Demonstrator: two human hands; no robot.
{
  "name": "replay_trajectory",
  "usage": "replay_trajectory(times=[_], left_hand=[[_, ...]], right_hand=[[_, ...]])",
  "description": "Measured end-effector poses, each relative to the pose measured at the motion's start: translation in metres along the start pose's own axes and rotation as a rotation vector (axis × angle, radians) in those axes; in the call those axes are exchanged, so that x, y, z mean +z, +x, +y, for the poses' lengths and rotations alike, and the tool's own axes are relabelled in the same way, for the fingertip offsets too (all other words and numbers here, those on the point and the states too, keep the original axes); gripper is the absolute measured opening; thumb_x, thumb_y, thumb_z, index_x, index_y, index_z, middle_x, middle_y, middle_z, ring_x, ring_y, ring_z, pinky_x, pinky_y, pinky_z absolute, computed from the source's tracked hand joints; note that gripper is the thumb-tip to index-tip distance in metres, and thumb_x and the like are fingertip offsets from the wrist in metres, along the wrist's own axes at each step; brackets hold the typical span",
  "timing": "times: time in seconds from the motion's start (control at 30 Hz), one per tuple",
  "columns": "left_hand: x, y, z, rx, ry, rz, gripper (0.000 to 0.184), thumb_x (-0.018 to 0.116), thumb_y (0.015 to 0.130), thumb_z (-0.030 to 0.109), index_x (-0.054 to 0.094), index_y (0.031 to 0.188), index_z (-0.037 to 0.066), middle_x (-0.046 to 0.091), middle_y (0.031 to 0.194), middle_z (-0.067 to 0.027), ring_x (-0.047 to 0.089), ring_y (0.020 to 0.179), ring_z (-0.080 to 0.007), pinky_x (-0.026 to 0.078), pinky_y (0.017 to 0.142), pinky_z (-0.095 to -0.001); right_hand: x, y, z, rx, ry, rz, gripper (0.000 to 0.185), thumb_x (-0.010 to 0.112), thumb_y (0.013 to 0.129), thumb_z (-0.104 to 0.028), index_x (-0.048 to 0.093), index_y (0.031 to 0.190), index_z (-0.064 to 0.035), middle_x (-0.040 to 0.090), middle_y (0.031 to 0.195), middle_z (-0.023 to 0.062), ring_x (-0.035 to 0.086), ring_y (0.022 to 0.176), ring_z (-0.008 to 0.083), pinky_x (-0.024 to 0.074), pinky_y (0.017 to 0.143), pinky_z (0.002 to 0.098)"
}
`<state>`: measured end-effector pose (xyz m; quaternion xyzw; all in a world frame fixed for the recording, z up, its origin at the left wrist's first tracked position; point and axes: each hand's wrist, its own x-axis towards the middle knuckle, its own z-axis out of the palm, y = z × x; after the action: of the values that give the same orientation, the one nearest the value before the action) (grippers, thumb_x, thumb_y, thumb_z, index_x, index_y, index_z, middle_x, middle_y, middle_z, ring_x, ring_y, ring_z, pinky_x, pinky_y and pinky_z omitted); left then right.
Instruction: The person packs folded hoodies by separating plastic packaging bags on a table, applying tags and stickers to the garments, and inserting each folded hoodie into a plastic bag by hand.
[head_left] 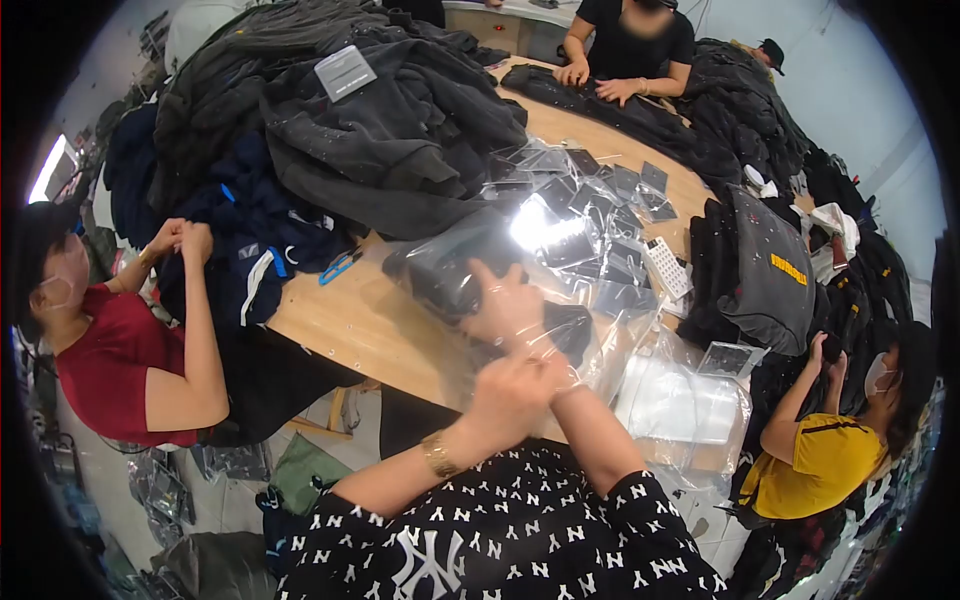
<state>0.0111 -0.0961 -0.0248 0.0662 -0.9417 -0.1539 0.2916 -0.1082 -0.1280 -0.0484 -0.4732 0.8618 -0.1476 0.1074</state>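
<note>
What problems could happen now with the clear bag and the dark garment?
The bag looks thin, and the right hand appears to be inside it, so the film might stretch or tear.

The gold band on the left wrist is close to the film and could snag it.

Loose cards lie beside the bag; a wide movement may push them or mix them up.

Navy clothes (245, 175) near red-shirted co-worker (125, 350)
</note>
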Motion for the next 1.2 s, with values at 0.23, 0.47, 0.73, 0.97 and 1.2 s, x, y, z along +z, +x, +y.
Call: replay_trajectory(times=[0.23, 0.47, 0.73, 0.97, 1.2], left_hand=[[-0.029, -0.072, -0.045, -0.372, 0.041, -0.048, 0.015, 0.064, 0.073, 0.003, 0.050, 0.077, 0.007, 0.055, 0.068, -0.0117, 0.059, 0.063, -0.0336, 0.048, 0.055, -0.0420], [0.010, -0.084, 0.005, -0.358, -0.489, -0.211, 0.022, 0.066, 0.081, 0.014, 0.047, 0.083, 0.004, 0.058, 0.066, -0.0157, 0.062, 0.061, -0.0351, 0.050, 0.053, -0.0411], [-0.049, -0.030, -0.067, -0.504, -0.442, 0.176, 0.021, 0.058, 0.091, 0.018, 0.057, 0.078, 0.002, 0.054, 0.067, -0.0074, 0.049, 0.060, -0.0152, 0.041, 0.056, -0.0296], [-0.001, -0.007, -0.192, -0.602, 0.054, 0.157, 0.049, 0.045, 0.096, 0.048, 0.060, 0.124, 0.010, 0.060, 0.118, -0.0191, 0.053, 0.114, -0.0358, 0.035, 0.099, -0.0483], [0.010, 0.003, -0.193, -0.721, 0.039, -0.082, 0.056, 0.041, 0.096, 0.052, 0.051, 0.137, 0.013, 0.053, 0.133, -0.0207, 0.050, 0.120, -0.0395, 0.032, 0.102, -0.0526]], right_hand=[[0.011, 0.008, 0.022, 0.021, -0.040, 0.183, 0.089, 0.082, 0.054, -0.043, 0.051, 0.135, -0.0219, 0.055, 0.098, 0.0228, 0.066, 0.076, 0.0358, 0.0551, 0.069, 0.0428], [0.004, 0.002, 0.004, 0.072, -0.009, 0.096, 0.096, 0.078, 0.058, -0.050, 0.043, 0.142, -0.0197, 0.054, 0.111, 0.0301, 0.056, 0.109, 0.0419, 0.0484, 0.087, 0.0473], [0.080, -0.073, 0.012, -0.640, -0.437, 0.199, 0.066, 0.046, 0.094, -0.045, 0.040, 0.143, -0.0021, 0.034, 0.150, 0.0206, 0.024, 0.143, 0.0375, 0.0164, 0.117, 0.0521], [0.059, -0.057, 0.002, -0.673, -0.167, 0.161, 0.058, 0.054, 0.093, -0.035, 0.044, 0.140, -0.0032, 0.043, 0.145, 0.0182, 0.032, 0.139, 0.0349, 0.0221, 0.116, 0.0429], [0.008, -0.020, 0.028, -0.304, -0.387, 0.339, 0.055, 0.054, 0.092, -0.037, 0.042, 0.144, -0.0260, 0.043, 0.149, 0.0041, 0.046, 0.129, 0.0340, 0.0371, 0.103, 0.0453]])
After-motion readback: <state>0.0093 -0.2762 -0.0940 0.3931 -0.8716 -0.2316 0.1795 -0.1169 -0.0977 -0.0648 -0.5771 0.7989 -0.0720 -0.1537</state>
